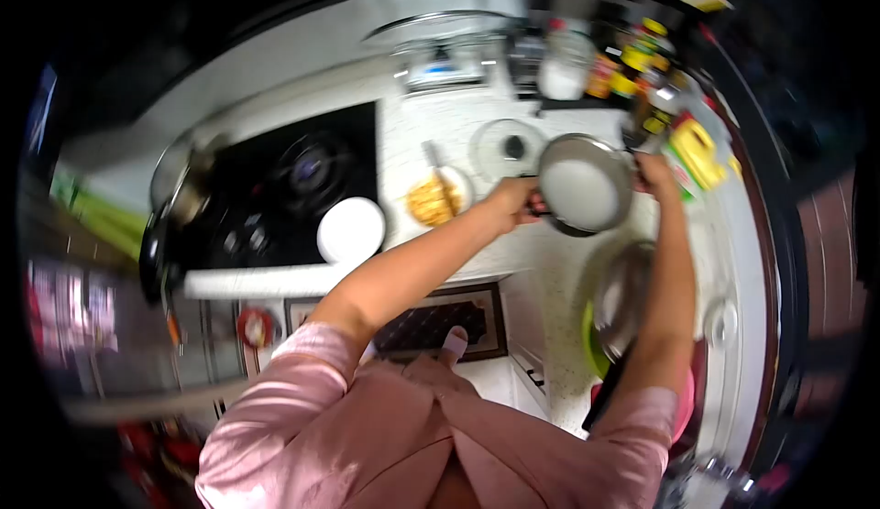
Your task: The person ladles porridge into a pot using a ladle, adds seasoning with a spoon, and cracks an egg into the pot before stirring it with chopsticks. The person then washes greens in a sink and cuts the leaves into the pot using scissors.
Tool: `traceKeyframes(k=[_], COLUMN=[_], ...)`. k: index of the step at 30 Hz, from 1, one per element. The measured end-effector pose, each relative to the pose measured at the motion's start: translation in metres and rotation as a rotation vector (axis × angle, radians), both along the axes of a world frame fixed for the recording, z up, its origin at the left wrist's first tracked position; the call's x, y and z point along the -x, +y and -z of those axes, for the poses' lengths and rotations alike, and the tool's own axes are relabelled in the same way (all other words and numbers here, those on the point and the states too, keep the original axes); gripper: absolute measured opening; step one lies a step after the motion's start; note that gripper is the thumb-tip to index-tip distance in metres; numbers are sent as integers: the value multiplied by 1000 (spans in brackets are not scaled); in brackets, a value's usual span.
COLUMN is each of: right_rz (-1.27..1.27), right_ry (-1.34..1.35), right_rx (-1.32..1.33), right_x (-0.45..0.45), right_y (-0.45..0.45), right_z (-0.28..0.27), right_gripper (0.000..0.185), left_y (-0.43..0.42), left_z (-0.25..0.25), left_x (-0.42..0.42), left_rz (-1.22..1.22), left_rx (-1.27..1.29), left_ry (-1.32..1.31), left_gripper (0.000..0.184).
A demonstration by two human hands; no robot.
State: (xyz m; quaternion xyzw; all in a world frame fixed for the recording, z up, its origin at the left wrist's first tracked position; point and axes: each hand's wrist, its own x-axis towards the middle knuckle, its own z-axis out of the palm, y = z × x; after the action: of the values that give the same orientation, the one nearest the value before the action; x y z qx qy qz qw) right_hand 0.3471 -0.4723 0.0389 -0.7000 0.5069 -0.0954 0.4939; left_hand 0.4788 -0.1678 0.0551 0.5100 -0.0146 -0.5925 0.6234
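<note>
Plainly, we hold the pot (585,188) between both hands above the pale countertop (561,275), its inside tipped up to our view, whitish at the bottom. Our left hand (524,202) has its fingers curled closed on the near-left handle; our right hand (653,174) is closed at the opposite handle, its fingertips partly hidden. Crowding the pot's left rim is a glass lid (502,153) with a dark knob; whether they touch, we cannot tell. Farther left of the pot come a white bowl (468,188) of yellow food with a utensil (445,184) in it, then a round white dish (352,230) on the edge of the black cooktop (247,184). Beyond the pot, a jar (566,71) and blurred bottles (637,58) line the back; right of it, close past our right hand, a yellow-and-green jug (697,156) limits sideways room. Nearer us than the pot, a metal basin (623,294) and a green bowl (596,349) sit beneath our right forearm. A strip of countertop lies between the pot and the counter's front edge, where the surface turns a corner towards us.
</note>
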Motion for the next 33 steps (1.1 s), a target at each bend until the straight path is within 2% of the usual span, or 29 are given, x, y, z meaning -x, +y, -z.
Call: traceKeyframes(k=[2, 4, 7, 9, 11, 16, 20, 26, 33], right_rz=[-77, -187, -386, -448, -474, -489, -480, -390, -316], right_ry=[-1, -146, -323, -321, -360, -367, -348, -345, -350], right_rx=[24, -34, -193, -173, -229, -378, -386, -343, -336], right_x=[-25, -47, -87, -120, -154, -244, -299, -336, -340], right_y=[43, 84, 140, 181, 225, 312, 366, 412, 423], right_z=[-68, -114, -149, -156, -153, -94, -58, -48, -41], right_gripper=[30, 26, 24, 26, 26, 25, 22, 21, 22], left_y=[35, 75, 147, 194, 241, 330, 378, 412, 418], left_z=[-26, -44, -75, -96, -101, -103, -73, -32, -14], left_x=[-15, -37, -68, -91, -126, -202, -257, -312, -325], left_rz=[-90, -125, -232, -316, -314, -415, -411, -437, -420], left_rx=[57, 136, 247, 257, 328, 111, -77, -98, -68], left_ry=[55, 80, 52, -100, -189, -330, -383, -261, -246], left_gripper=[23, 23, 17, 15, 17, 21, 22, 22, 21])
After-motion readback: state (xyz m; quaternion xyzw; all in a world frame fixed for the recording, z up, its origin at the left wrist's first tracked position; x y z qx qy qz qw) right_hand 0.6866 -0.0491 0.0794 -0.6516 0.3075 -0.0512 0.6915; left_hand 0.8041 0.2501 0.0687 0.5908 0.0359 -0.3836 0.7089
